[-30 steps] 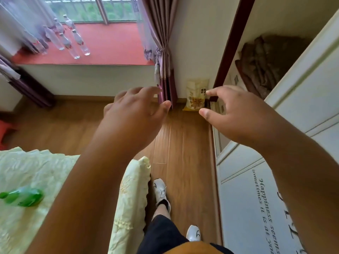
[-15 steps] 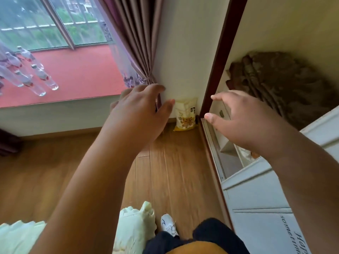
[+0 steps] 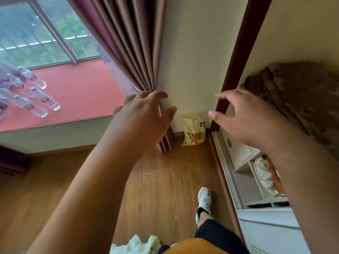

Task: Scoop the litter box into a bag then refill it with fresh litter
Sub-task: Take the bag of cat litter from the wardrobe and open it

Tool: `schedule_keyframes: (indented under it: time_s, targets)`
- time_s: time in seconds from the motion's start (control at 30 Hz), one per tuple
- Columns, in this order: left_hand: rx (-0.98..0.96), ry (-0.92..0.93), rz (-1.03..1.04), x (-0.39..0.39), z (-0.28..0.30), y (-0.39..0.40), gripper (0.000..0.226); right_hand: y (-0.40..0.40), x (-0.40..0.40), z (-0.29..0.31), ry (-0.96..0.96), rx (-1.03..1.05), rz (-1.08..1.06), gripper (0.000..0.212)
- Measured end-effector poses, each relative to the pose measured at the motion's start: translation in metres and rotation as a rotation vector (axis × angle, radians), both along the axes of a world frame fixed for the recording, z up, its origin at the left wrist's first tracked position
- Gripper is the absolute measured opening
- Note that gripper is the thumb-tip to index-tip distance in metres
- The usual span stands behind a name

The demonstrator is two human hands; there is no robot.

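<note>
Litter bag (image 3: 194, 129) is standing upright on the floor at the far wall, long axis vertical, lying below and between both hands. Right hand (image 3: 244, 118) is reaching nearer it; left hand (image 3: 141, 116) is alongside. Both are spread loosely, holding nothing.

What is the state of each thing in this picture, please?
Left hand: open, holds nothing.
Right hand: open, holds nothing.
Yellow bag: upright on the floor against the wall.
Curtain: drawn aside, gathered.
Bottles: lying on the red sill.
Wardrobe door: slid open.
</note>
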State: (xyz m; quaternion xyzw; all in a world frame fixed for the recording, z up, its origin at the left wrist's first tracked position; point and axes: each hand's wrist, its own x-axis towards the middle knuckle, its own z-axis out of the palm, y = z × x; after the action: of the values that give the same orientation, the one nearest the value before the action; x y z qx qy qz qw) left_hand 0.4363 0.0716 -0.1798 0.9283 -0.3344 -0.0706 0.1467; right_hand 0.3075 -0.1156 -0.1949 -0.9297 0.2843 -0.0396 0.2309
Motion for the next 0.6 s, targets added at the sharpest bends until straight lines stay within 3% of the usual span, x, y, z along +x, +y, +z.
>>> schedule_keyframes:
  time_s: [0.27,0.6]
  targets:
    - [0.036,-0.046,0.115,0.085,-0.001,-0.089,0.051,-0.108,0.111,-0.007,-0.011,0.076,0.101,0.059]
    - [0.035,0.019,0.054,0.163,-0.012,-0.188,0.059,-0.197,0.196,-0.001,-0.019,0.077,0.095,0.061]
